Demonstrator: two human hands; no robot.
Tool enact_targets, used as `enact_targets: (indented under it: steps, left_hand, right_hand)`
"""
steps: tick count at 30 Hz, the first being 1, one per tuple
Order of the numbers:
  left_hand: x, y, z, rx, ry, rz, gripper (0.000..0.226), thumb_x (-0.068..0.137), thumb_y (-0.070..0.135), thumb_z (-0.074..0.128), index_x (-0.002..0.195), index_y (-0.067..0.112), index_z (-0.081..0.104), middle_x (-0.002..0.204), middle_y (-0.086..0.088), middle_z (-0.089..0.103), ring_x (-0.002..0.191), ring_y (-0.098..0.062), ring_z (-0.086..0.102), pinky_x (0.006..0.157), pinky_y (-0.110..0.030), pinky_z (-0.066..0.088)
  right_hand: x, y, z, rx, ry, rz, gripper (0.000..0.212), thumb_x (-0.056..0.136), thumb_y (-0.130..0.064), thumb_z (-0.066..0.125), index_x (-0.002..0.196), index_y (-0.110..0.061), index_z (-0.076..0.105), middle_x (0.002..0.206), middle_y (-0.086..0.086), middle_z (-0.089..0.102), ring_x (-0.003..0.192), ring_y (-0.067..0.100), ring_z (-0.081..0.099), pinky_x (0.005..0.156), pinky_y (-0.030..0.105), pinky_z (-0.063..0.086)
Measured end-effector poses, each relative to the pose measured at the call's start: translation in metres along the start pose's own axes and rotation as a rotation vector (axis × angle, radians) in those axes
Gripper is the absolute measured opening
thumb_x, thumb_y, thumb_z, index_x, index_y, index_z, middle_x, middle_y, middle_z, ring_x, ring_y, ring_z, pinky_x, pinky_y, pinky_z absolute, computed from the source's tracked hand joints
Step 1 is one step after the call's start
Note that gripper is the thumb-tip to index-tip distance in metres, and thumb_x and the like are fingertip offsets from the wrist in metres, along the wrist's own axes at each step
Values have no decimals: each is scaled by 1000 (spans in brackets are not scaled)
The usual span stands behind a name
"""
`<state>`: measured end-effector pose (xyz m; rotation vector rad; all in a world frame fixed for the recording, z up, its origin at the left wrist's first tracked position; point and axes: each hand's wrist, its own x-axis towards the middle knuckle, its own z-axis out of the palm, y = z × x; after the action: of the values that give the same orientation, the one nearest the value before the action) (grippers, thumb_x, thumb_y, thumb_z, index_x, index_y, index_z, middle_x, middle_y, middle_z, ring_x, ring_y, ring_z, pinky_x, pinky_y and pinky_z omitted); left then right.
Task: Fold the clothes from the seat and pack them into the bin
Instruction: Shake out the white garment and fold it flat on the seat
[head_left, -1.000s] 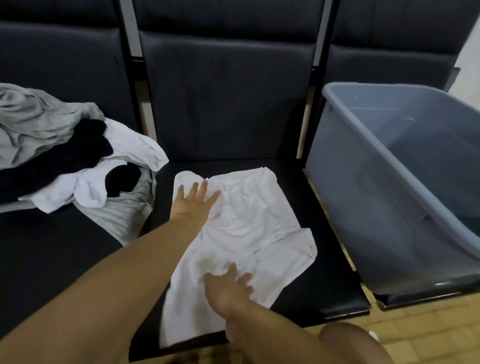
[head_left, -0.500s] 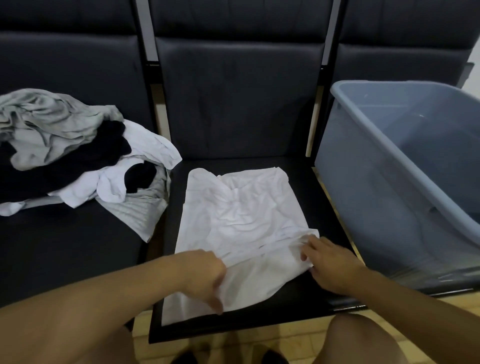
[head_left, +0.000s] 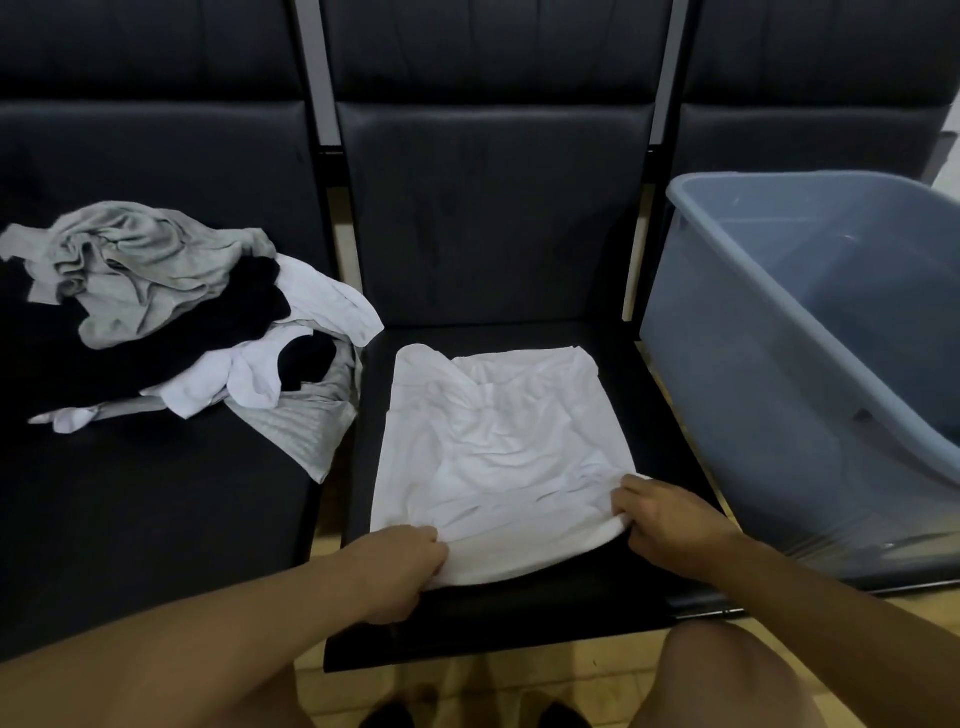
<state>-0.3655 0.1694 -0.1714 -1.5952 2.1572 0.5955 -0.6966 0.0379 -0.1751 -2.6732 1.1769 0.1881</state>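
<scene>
- Both hands grip the near hem of the white shirt (head_left: 498, 441) on the middle seat (head_left: 613, 613): left hand (head_left: 400, 569) and right hand (head_left: 670, 519), fingers curled over cloth, their tips partly hidden.
- Bin (head_left: 810, 332) on the right seat; its far end is cut off, visible inside bare.
- Clothes pile (head_left: 171, 317) on the left seat, apart from the shirt.

A second ago both hands lay flat on the white garment (head_left: 498, 447). Now the left hand (head_left: 397, 569) and right hand (head_left: 665, 517) grip its near corners, the bottom edge gathered up off the seat front.
</scene>
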Motion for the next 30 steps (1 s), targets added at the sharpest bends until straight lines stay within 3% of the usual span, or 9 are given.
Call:
enact_targets:
  steps: [5, 8, 10, 13, 16, 18, 23, 26, 30]
  left_hand:
    - [-1, -13, 10, -247, -48, -79, 38, 92, 2, 48, 126, 17, 57, 127, -3, 56, 114, -22, 57, 98, -34, 48]
    - [-7, -25, -2, -336, -50, -54, 19, 93, 7, 46, 94, 22, 57, 96, 7, 54, 93, -16, 55, 80, -26, 44]
    - [-12, -32, -15, -404, -33, -30, 28, 90, 5, 44, 71, 25, 48, 77, 9, 48, 80, -15, 54, 71, -27, 39]
    - [-18, -38, -40, -538, -22, 43, 31, 88, 13, 44, 60, 18, 33, 63, 5, 35, 61, -10, 36, 63, -30, 31]
    - [-14, -45, -68, -607, 41, 110, 30, 84, 29, 47, 58, 19, 34, 60, 6, 31, 60, -9, 32, 62, -33, 30]
    - [-1, -57, -83, -593, 152, 92, 39, 91, 32, 54, 58, 19, 37, 58, 7, 34, 58, -7, 34, 62, -31, 32]
    - [49, -87, -108, -467, 479, -147, 55, 97, 51, 56, 65, 8, 47, 61, -2, 48, 59, -17, 49, 65, -35, 47]
    - [83, -101, -111, -425, 489, -314, 54, 99, 56, 48, 78, 9, 63, 73, -6, 63, 72, -20, 62, 67, -34, 47]
    - [126, -115, -103, -454, 471, -436, 49, 98, 59, 45, 71, 22, 60, 77, -4, 63, 79, -25, 65, 74, -36, 54]
  right_hand:
    - [-6, -6, -14, -20, -96, 5, 8, 88, -21, 49, 88, -18, 56, 103, 1, 61, 91, 25, 61, 73, 38, 50]
    - [-8, -10, -27, -77, -163, 36, 7, 94, -24, 51, 90, -24, 57, 94, -5, 55, 87, 17, 54, 76, 32, 47]
    - [-8, -9, -33, -65, -225, 67, 11, 94, -27, 54, 94, -23, 64, 92, -5, 56, 89, 19, 59, 80, 35, 51]
    - [-3, -6, -46, -7, -314, 93, 12, 92, -25, 56, 81, -25, 62, 86, -5, 59, 90, 24, 64, 79, 37, 53]
    - [12, -2, -62, 40, -240, 156, 18, 93, -21, 56, 77, -29, 54, 83, -3, 61, 82, 21, 63, 74, 37, 54]
    - [27, 2, -74, 101, -121, 224, 18, 95, -16, 52, 89, -33, 53, 89, -1, 61, 82, 20, 61, 70, 33, 52]
    - [76, 16, -90, 188, 39, 352, 19, 102, -12, 41, 101, -19, 59, 93, 5, 63, 81, 21, 60, 63, 31, 43]
    - [110, 25, -86, 195, 63, 404, 19, 104, -15, 38, 102, -15, 56, 96, 9, 61, 87, 27, 59, 70, 34, 42]
    - [143, 36, -59, 118, 69, 446, 20, 107, -22, 34, 115, -13, 50, 98, 12, 60, 86, 29, 55, 78, 41, 48]
